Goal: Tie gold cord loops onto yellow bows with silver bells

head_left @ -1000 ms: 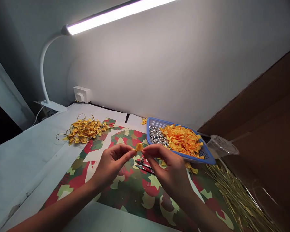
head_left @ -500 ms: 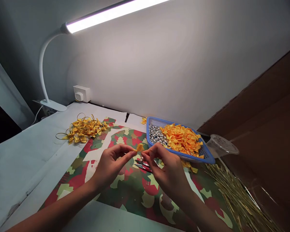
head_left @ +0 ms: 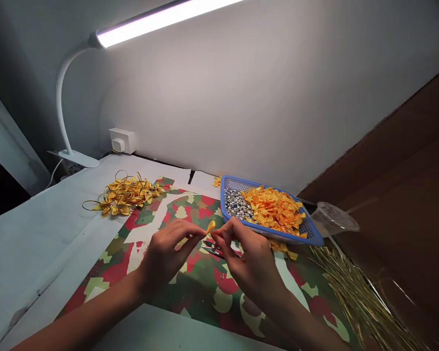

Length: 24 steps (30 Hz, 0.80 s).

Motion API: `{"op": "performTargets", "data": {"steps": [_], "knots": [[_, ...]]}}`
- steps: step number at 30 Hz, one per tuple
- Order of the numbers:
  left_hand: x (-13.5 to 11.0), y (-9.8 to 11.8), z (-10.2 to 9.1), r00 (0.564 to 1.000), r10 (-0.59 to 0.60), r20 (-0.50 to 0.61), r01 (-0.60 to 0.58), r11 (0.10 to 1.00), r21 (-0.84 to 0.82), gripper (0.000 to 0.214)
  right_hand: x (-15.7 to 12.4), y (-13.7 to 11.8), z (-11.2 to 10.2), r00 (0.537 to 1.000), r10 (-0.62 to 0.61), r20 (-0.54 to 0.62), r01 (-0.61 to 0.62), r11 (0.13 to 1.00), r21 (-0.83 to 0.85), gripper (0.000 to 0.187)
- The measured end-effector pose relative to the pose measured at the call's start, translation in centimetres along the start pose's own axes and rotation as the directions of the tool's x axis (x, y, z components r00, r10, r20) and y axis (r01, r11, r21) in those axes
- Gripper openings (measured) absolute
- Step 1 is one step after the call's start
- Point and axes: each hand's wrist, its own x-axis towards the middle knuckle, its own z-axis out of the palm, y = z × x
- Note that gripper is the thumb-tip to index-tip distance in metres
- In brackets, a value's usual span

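Bow in hand: one small glossy yellow ribbon bow [head_left: 211, 226], slanted and narrow to view above the patterned sheet; a second ago it showed broader, with both hands at it.
Left hand [head_left: 164, 251]: thumb and forefinger pinched on the bow; wrist rolled over slightly since the earlier frame.
Right hand [head_left: 250, 256]: fingertips drawn close together just beside the bow; whether they grip anything, cannot tell.
Basket: one blue rectangular perforated plastic basket [head_left: 274, 235]; silver round beads [head_left: 237, 204] at left, loose orange-yellow ribbon pieces [head_left: 274, 209] heaped at right, both too many to count.
Cup: one clear plastic cup [head_left: 338, 218] beside the basket; contents not discernible.
Pile: one tangled heap of yellow bows on gold loops [head_left: 126, 195], bows uncounted.
Strands: one bundle of thin gold strands [head_left: 358, 292].
Sheet: one red, green and cream patterned sheet [head_left: 193, 287].
Lamp: one white gooseneck lamp [head_left: 60, 92], lit.
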Motion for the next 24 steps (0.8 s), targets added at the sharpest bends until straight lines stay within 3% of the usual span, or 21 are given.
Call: {"op": "performTargets", "data": {"steps": [4, 10, 15, 20, 24], "knots": [[0.1, 0.1, -0.1, 0.998, 0.058, -0.006, -0.058, 0.998, 0.008, 0.009, -0.1, -0.1, 0.3, 1.0, 0.021, -0.018, -0.02, 0.998, 0.052, 0.021], [0.1, 0.3, -0.3, 0.991, -0.116, -0.063, 0.114, 0.993, -0.038, 0.007, 0.1, -0.4, 0.2, 0.986, 0.167, -0.019, -0.158, 0.959, 0.236, 0.011], [0.0, -0.1, -0.2, 0.939, -0.329, -0.103, 0.318, 0.941, -0.114, 0.002, 0.3, -0.5, -0.3, 0.948, 0.287, 0.139, -0.317, 0.81, 0.493, 0.015], [0.3, 0.0, -0.3, 0.876, -0.48, -0.042, 0.455, 0.853, -0.255, 0.007, 0.7, -0.5, -0.6, 0.887, 0.39, 0.247, -0.454, 0.645, 0.615, 0.017], [0.4, 0.1, -0.4, 0.848, -0.531, 0.007, 0.501, 0.796, -0.338, 0.009, 1.0, -0.3, -0.7, 0.87, 0.403, 0.284, -0.487, 0.621, 0.614, 0.017]]}}
